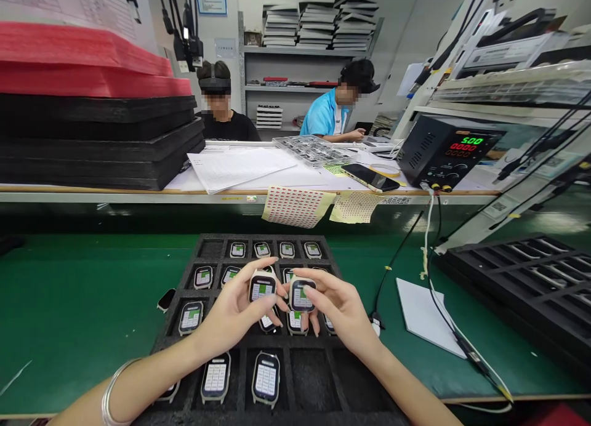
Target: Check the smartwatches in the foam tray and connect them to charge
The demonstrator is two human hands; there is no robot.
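Observation:
A black foam tray (305,377) with several smartwatch bodies in its slots lies on the green mat in front of me. My left hand (233,315) is closed on one watch body (262,288) with a lit screen, held above the tray's middle. My right hand (337,309) is closed on a second watch body (301,294), right beside the first. Both screens face me. More watches (266,378) sit in the near row, and others (262,249) in the far row.
A loose watch (165,300) lies on the mat left of the tray. A white card (422,315) and cables (455,337) lie to the right, beside another black tray (530,284). On the raised shelf stand a power supply (446,152), a phone (369,177), papers and stacked foam (92,136). Two people sit beyond.

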